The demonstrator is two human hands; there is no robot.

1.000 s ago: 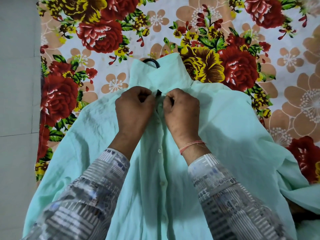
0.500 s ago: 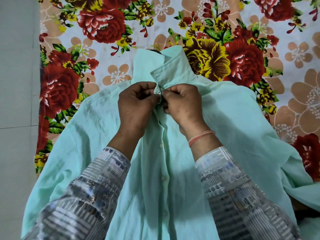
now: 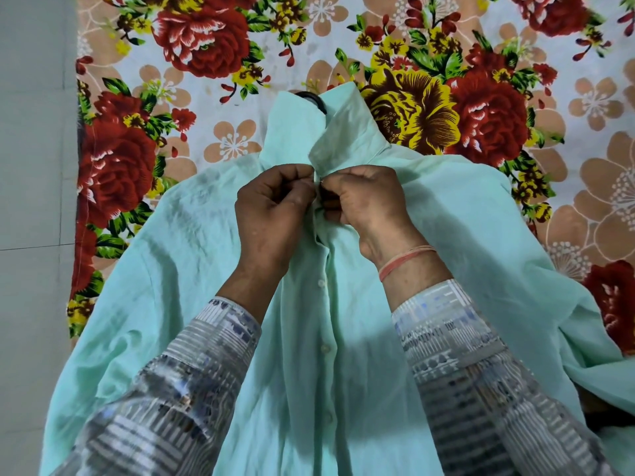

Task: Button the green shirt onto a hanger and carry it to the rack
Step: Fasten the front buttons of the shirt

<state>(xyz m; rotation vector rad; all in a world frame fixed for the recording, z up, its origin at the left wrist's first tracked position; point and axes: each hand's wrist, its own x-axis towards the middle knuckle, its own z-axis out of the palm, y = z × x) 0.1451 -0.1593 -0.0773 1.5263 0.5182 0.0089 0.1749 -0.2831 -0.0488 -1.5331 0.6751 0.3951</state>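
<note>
A pale green shirt lies front-up and spread out on a flowered bedsheet. Its collar stands up at the top. A black hanger hook pokes out behind the collar; the rest of the hanger is hidden inside the shirt. My left hand and my right hand meet just under the collar, each pinching one edge of the shirt's front placket at the top button. White buttons run down the placket below my hands.
Grey tiled floor borders the sheet on the left. A fold of the shirt's right sleeve bunches at the right edge. No rack is in view.
My hands stay at the neck and have drawn the two collar edges together. The right collar flap has lifted, and the dark gap between the edges has closed.
</note>
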